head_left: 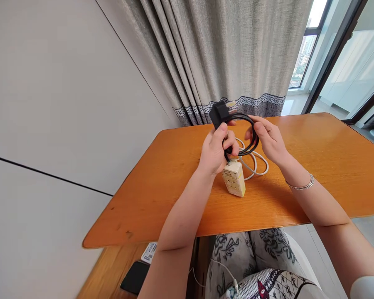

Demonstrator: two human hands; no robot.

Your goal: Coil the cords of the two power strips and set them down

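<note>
A coiled black power cord (244, 116) is held up above the table between both hands. My left hand (217, 146) is closed around the cord's left side, just below its black plug (218, 113), whose metal prongs point right. My right hand (269, 139) pinches the right side of the loops between thumb and fingers. Below my left hand, a worn cream-coloured power strip (233, 178) with socket holes is at the table; whether it hangs or stands there I cannot tell. Loops of a white cable (262, 164) lie behind it on the wood.
The orange-brown wooden table (162, 199) has rounded corners. A grey curtain (237, 54) hangs behind it, and a white panelled wall (50, 104) rises on the left. Below the front edge are a dark phone-like object (134, 277) and a thin white cable (226, 270) by my lap.
</note>
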